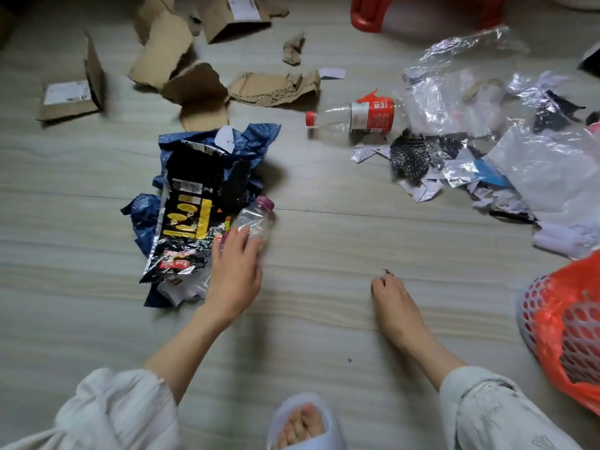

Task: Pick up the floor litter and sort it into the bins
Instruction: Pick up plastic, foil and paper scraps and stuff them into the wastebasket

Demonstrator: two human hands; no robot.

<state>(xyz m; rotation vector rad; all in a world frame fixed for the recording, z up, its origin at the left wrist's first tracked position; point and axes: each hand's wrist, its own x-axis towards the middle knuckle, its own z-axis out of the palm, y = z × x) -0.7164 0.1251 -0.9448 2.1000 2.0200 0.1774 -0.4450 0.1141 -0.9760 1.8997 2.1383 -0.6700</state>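
Note:
My left hand (235, 271) grips a clear plastic bottle with a purple cap (258, 219), low over the floor beside a heap of black-and-yellow snack wrappers (188, 219) and crumpled blue plastic (250, 138). My right hand (391, 298) is pinched on a small dark scrap (387, 272) at the fingertips, close to the floor. A clear bottle with a red label and red cap (357, 116) lies on its side further off. A white perforated bin lined with an orange bag (558, 323) stands at the right edge.
Torn cardboard pieces (194, 89) lie scattered at the back left. Clear plastic bags (454, 99), foil and paper scraps (422, 186) spread over the right. A red plastic stool (367, 17) stands at the back. My slippered foot (302, 423) is at the bottom.

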